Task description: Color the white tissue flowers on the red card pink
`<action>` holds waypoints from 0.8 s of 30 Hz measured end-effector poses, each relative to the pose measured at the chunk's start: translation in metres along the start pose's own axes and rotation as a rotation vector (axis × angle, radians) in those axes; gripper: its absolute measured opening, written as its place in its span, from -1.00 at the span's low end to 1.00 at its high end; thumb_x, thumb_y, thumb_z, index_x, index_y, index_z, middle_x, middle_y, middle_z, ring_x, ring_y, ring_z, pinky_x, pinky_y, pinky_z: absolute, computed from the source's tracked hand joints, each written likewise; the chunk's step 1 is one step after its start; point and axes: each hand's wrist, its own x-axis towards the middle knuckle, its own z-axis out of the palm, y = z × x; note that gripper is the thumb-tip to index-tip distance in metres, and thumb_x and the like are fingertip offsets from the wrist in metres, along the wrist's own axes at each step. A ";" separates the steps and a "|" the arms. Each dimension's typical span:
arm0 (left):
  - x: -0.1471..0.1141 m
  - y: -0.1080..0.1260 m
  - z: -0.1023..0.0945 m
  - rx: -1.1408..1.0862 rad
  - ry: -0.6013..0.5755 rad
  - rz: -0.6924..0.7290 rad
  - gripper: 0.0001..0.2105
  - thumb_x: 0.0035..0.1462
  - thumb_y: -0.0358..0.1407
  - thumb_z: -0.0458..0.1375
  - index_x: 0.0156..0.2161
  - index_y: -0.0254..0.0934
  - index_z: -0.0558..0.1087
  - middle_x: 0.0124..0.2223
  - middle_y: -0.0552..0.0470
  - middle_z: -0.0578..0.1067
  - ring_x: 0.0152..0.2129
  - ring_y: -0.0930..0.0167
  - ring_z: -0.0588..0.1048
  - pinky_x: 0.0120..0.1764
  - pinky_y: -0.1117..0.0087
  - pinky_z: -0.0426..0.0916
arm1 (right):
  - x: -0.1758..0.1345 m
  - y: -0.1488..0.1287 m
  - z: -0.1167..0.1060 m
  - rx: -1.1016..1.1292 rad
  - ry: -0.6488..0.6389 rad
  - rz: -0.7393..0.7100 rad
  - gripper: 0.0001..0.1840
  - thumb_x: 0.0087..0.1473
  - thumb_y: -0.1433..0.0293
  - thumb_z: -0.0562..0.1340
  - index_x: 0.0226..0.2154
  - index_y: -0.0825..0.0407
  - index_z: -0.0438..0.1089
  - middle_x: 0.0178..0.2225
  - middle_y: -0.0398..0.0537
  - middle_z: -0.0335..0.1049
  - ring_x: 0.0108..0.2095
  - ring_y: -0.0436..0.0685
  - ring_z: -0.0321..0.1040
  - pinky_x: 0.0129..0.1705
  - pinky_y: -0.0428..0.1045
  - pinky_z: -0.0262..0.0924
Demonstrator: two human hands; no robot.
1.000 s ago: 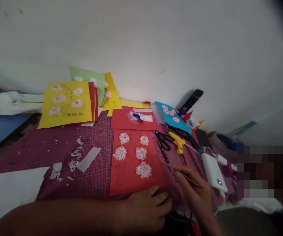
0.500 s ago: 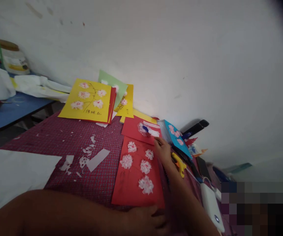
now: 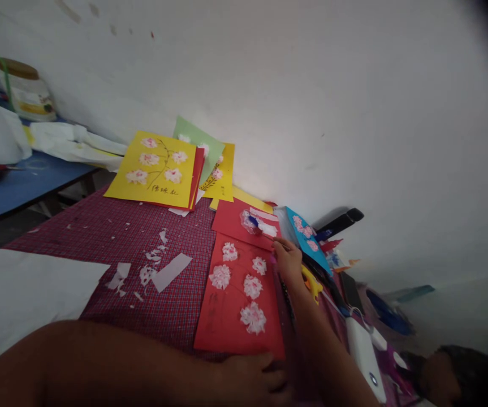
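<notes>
My right hand (image 3: 288,260) is closed around the thin handle of a paintbrush (image 3: 266,233). The brush's dark blue tip meets a small clear dish (image 3: 247,219), which sits on a red sheet (image 3: 229,223). Below it lies a red card (image 3: 235,322) bearing several pink-and-white paper flowers, a faint drawn stem and dark writing. At the card's bottom edge rests my left hand (image 3: 247,377), fingers slightly apart and holding nothing. White paper strips (image 3: 268,229) lie beside the dish.
Yellow flower cards (image 3: 120,189) and a green one (image 3: 201,133) lie at the back. Paper scraps (image 3: 152,257) and white paper (image 3: 27,294) cover the left. On the right are a yellow glue gun (image 3: 312,284), a blue card (image 3: 305,237), a white device (image 3: 365,356) and a person (image 3: 443,376).
My view has shifted slightly, and the scene sits a little further right. My right hand still holds the brush at the dish. My left hand stays at the card's lower edge.
</notes>
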 end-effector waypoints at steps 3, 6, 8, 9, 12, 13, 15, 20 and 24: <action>-0.001 -0.001 0.000 0.013 0.000 0.012 -0.64 0.29 -0.18 0.10 0.13 0.10 0.58 0.28 0.17 0.46 0.21 0.32 0.39 0.02 0.23 0.34 | -0.003 0.000 0.001 0.068 0.022 0.063 -0.54 -0.08 0.11 0.37 -0.24 0.14 0.60 -0.55 -0.10 0.50 -0.62 0.02 0.30 -0.57 -0.09 0.12; -0.001 -0.002 -0.003 0.006 0.034 0.009 -0.64 0.29 -0.23 0.09 0.10 0.07 0.59 0.26 0.12 0.46 0.19 0.32 0.40 -0.01 0.24 0.35 | -0.004 -0.004 -0.002 0.110 0.047 0.098 -0.60 -0.12 0.15 0.38 -0.29 0.11 0.59 -0.55 -0.13 0.48 -0.62 0.00 0.27 -0.59 -0.10 0.08; -0.002 -0.004 -0.006 -0.006 0.052 -0.002 -0.65 0.29 -0.25 0.09 0.09 0.03 0.61 0.24 0.07 0.47 0.16 0.33 0.42 -0.01 0.25 0.36 | -0.004 -0.006 -0.003 0.132 0.054 0.113 -0.61 -0.13 0.17 0.37 -0.29 0.09 0.59 -0.53 -0.13 0.49 -0.61 0.00 0.27 -0.58 -0.10 0.08; -0.002 -0.004 -0.007 -0.016 0.062 -0.004 -0.66 0.29 -0.26 0.09 0.07 0.02 0.62 0.23 0.04 0.48 0.15 0.33 0.44 -0.01 0.26 0.37 | -0.004 -0.007 -0.004 0.141 0.057 0.120 -0.62 -0.13 0.17 0.37 -0.28 0.09 0.59 -0.52 -0.12 0.50 -0.61 -0.01 0.27 -0.58 -0.10 0.09; -0.002 -0.004 -0.009 -0.022 0.069 -0.012 -0.67 0.26 -0.26 0.13 0.05 0.01 0.63 0.21 0.01 0.48 0.11 0.32 0.46 0.00 0.25 0.37 | -0.005 -0.008 -0.004 0.166 0.066 0.140 -0.62 -0.16 0.19 0.37 -0.29 0.09 0.58 -0.49 -0.11 0.51 -0.61 -0.02 0.27 -0.58 -0.10 0.10; -0.002 -0.004 -0.008 -0.020 0.069 -0.011 -0.67 0.26 -0.25 0.14 0.05 0.01 0.63 0.21 0.01 0.48 0.12 0.32 0.45 0.01 0.25 0.37 | -0.005 -0.008 -0.003 0.173 0.069 0.146 -0.63 -0.17 0.21 0.37 -0.30 0.10 0.58 -0.49 -0.11 0.51 -0.61 -0.02 0.26 -0.58 -0.11 0.09; -0.002 -0.003 -0.008 -0.018 0.064 -0.008 -0.68 0.25 -0.25 0.16 0.05 0.03 0.63 0.23 0.04 0.47 0.14 0.33 0.44 0.02 0.26 0.37 | -0.006 -0.007 -0.003 0.187 0.075 0.158 -0.65 -0.18 0.22 0.37 -0.32 0.10 0.58 -0.51 -0.12 0.50 -0.62 -0.03 0.25 -0.59 -0.11 0.08; 0.001 -0.006 -0.012 -0.065 0.017 0.013 -0.74 0.29 -0.17 0.17 -0.01 0.07 0.66 0.21 0.11 0.50 0.13 0.32 0.45 0.05 0.25 0.36 | -0.007 -0.010 -0.009 0.240 0.094 0.169 -0.67 -0.19 0.26 0.38 -0.32 0.09 0.57 -0.50 -0.12 0.50 -0.60 -0.03 0.28 -0.59 -0.12 0.09; 0.001 -0.010 -0.023 -0.114 0.008 0.026 -0.84 0.24 -0.12 0.24 -0.17 0.15 0.69 0.18 0.10 0.52 0.09 0.27 0.47 0.03 0.19 0.34 | -0.012 -0.020 -0.023 0.293 0.102 0.173 -0.66 -0.17 0.25 0.42 -0.31 0.09 0.58 -0.49 -0.12 0.50 -0.60 -0.04 0.27 -0.60 -0.13 0.07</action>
